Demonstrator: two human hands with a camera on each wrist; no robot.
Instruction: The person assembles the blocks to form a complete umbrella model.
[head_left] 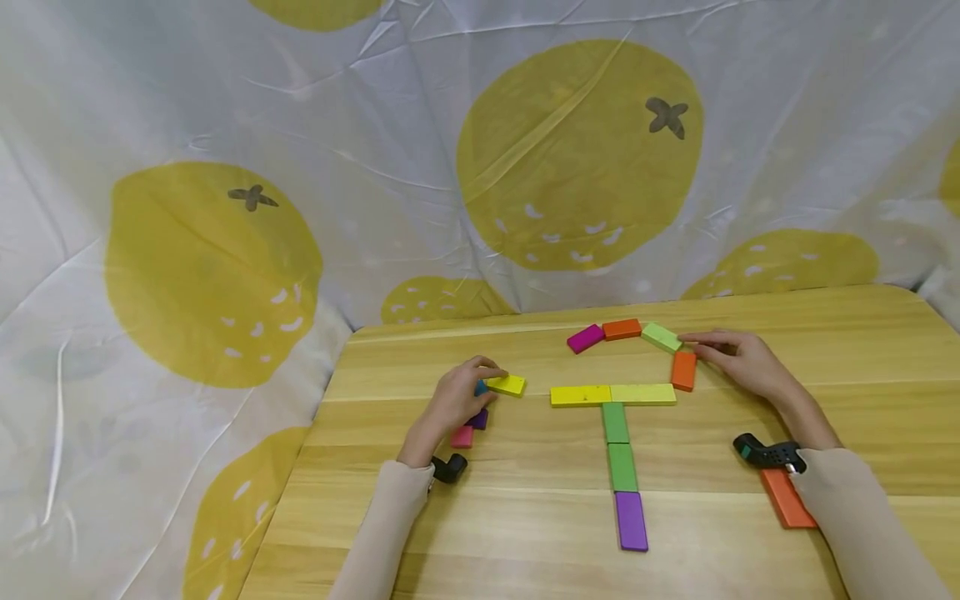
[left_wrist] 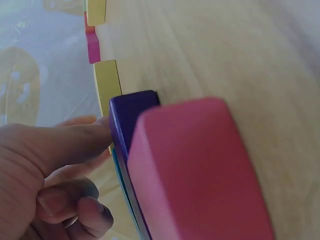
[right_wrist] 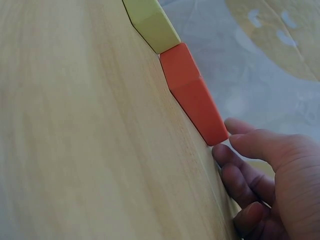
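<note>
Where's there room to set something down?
Bare wooden table shows between the flat purple rectangular block and the orange rectangular block by the beige right sleeve, and between that purple block and the beige left sleeve. Blocks crowd around the left hand and left of the right hand.

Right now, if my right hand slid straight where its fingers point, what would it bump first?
Probably the light green block. In the head view your right hand points left, with its fingertips right by that block's end; whether they already touch it is hard to tell.
</note>
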